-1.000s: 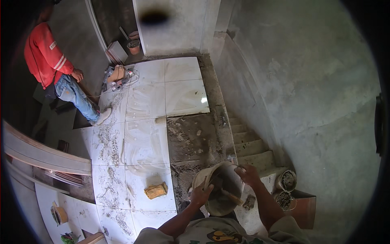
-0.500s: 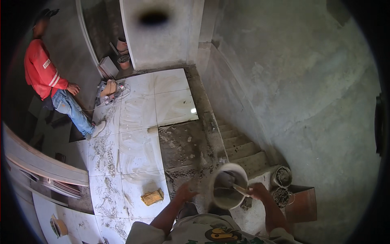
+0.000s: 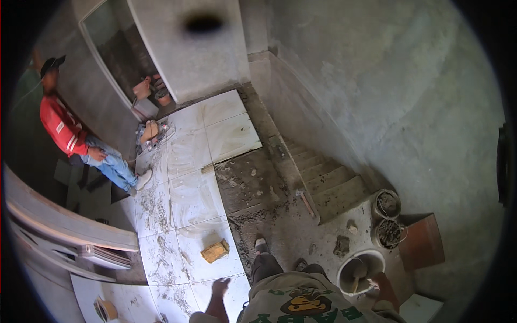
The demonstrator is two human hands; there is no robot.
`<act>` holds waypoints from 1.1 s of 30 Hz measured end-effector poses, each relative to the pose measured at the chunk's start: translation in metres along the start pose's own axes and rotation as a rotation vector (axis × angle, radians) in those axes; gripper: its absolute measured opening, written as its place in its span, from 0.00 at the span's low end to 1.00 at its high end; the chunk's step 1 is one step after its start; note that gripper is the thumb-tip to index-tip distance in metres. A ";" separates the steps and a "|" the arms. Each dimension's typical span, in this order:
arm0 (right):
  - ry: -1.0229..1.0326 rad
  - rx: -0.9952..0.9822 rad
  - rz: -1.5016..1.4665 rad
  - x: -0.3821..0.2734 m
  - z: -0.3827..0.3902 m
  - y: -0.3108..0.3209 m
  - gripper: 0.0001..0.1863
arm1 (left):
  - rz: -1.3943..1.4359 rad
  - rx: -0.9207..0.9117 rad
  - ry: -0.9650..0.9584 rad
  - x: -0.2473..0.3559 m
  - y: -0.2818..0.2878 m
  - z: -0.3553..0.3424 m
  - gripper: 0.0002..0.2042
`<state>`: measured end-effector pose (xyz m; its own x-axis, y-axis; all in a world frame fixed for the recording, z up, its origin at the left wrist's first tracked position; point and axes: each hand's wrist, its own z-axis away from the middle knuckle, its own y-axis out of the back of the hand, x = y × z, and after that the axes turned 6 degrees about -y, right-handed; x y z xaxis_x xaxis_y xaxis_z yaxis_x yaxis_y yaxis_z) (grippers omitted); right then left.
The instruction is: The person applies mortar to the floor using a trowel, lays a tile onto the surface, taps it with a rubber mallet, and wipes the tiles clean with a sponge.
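Observation:
A whitish bucket is at the lower right, beside my right leg. Inside it is a tool, apparently a trowel, with a pale wooden handle. My right hand is closed at the bucket's right rim; the fingers show only in part. My left hand is away from the bucket, over the white floor tiles, with fingers apart and nothing in them. Nearest to it is a yellowish-brown block or packet lying on a tile.
Two buckets of mortar and a reddish-brown panel stand by the right wall. Stairs descend beside the rough untiled strip. A tool lies at the stair edge. A person in red stands at the left.
The bucket has moved from in front of me to my right, with my right hand at it. My left hand has drawn back, left and nearer my body. The whole view has shifted.

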<state>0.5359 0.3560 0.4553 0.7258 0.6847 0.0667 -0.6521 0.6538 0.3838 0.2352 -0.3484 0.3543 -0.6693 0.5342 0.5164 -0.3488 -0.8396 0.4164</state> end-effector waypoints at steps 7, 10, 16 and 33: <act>-0.522 -0.095 -1.034 0.082 0.109 -0.109 0.12 | -0.187 -0.106 -0.129 0.006 -0.104 0.043 0.37; -0.596 -0.065 -1.137 0.090 0.150 -0.163 0.13 | -0.310 -0.149 -0.137 0.001 -0.095 0.026 0.36; -0.676 -0.054 -1.326 0.048 0.188 -0.305 0.15 | -0.166 -0.356 -0.199 0.067 -0.049 -0.051 0.20; -0.574 -0.296 -1.957 -0.133 0.237 -0.506 0.16 | -0.567 -0.551 -0.409 0.188 -0.136 -0.029 0.13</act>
<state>0.8215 -0.1424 0.4702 0.2867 -0.9544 0.0830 0.9407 0.2968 0.1643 0.1380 -0.1364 0.3727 -0.0497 0.7886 0.6128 -0.8931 -0.3098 0.3262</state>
